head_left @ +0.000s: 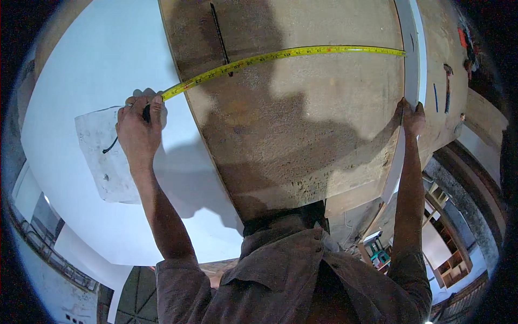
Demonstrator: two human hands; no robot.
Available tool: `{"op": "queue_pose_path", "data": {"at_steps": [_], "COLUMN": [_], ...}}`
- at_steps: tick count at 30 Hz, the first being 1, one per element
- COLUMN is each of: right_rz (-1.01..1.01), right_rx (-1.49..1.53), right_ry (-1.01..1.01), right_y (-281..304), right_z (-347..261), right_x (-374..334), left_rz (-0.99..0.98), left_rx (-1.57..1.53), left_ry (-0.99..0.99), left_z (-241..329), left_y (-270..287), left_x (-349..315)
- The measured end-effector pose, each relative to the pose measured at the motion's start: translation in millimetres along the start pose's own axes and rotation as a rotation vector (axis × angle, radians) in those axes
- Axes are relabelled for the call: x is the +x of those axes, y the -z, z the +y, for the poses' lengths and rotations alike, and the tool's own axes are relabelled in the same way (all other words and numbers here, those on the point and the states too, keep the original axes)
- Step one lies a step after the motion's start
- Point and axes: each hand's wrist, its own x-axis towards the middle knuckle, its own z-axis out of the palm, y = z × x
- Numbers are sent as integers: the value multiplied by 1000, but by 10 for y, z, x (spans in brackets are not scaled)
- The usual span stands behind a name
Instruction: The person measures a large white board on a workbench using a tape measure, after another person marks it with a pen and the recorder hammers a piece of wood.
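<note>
My left hand (141, 127) is closed round a tape measure, whose dark case shows only in part between the fingers, above a large white board (65, 81). Its yellow blade (291, 52) stretches across a worn brown board (302, 129) and ends at a narrow white strip (411, 48) on the right. Below that end, my right hand (414, 119) grips the strip's edge, thumb and fingers on either side. A long thin black rod (217, 29) lies on the brown board, partly crossed by the blade.
Under my left forearm lies a stained pale sheet (102, 178) with a short black cord (110, 146). Right of the strip are a blue pencil-like stick (436, 97), a slim dark tool (447, 89) and red-handled tools (463, 39). A wooden shelf unit (453, 267) stands lower right.
</note>
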Motion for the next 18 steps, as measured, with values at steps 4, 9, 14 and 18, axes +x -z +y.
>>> {"op": "queue_pose_path", "data": {"at_steps": [4,9,14,18], "right_rz": [18,7,41,20], "right_rx": [4,-43,44,38], "right_ry": [11,4,58,59], "right_y": [-45,-56,-61,-54], "right_z": [130,157,150,150], "right_x": [35,77,41,39], "left_rz": [-67,6,28,-11], "left_rx": [4,-13,-36,4], "left_ry": [19,-30,-54,-4], "left_z": [124,53,10,44], "left_y": [88,64,-3,29], "left_x": [43,52,46,34]}}
